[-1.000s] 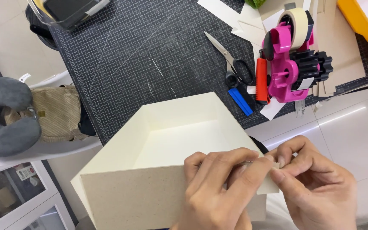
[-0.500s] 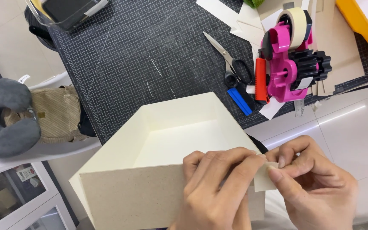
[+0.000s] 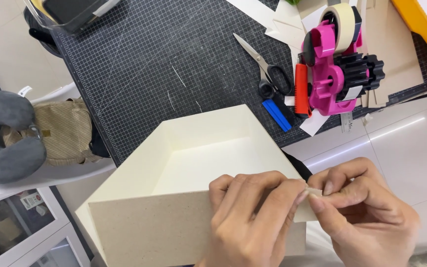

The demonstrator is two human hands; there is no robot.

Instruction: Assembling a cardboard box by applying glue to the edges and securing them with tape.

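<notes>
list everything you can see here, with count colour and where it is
cardboard box: 1, cream, open top, centre foreground, held at its near right corner
strip of tape: 1, pale, at that corner, pinched between both hands
cutting mat: 1, black with a white grid, on the table behind the box
scissors: 1, silver blades and black handles, on the mat right of centre
tape dispenser: 1, pink and black with a cream roll, upper right
utility knife: 1, red, beside the dispenser
blue pieces: 2, blue, below the scissors
paper offcuts: several, white, top of the mat
neck pillow: 1, grey, far left
bag: 1, tan, beside the pillow
left hand: 1, on the box's near wall
right hand: 1, lower right, fingers on the tape
</notes>
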